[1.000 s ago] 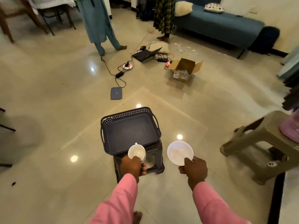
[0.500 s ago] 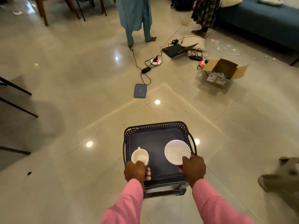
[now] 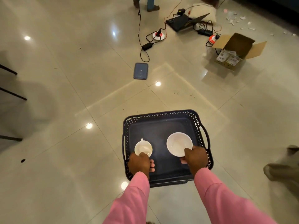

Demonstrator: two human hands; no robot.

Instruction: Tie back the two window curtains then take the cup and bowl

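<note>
1. The left hand [image 3: 139,164] grips a white cup [image 3: 143,149] by its near rim, thumb over the edge and fingers curled beneath; the cup's handle points away from the person.
2. The right hand [image 3: 195,158] pinches a white bowl [image 3: 179,144] at its near rim, thumb inside the lip and fingers under it.
3. Cup and bowl sit over the near half of a dark tray [image 3: 163,125], cup to the left and bowl to the right, well apart. Whether they rest on the tray floor or hover just above it cannot be told.
4. The tray has lattice walls and a loop handle on each side; it sits on a dark stand whose edge shows at the near side.
5. Both sleeves [image 3: 223,201] are pink.
6. On the glossy tiled floor [image 3: 64,159] beyond the tray lies a flat blue-grey pad [image 3: 141,71] with a small round mark at its middle, too small to read.
7. Farther off stands an open cardboard box [image 3: 234,50] bearing white printed labels; their text is unreadable.
8. Near the box lie a laptop [image 3: 182,22], black cables and a round white socket with a red light [image 3: 159,35].
9. Another person's feet [image 3: 151,7] show at the top edge.
</note>
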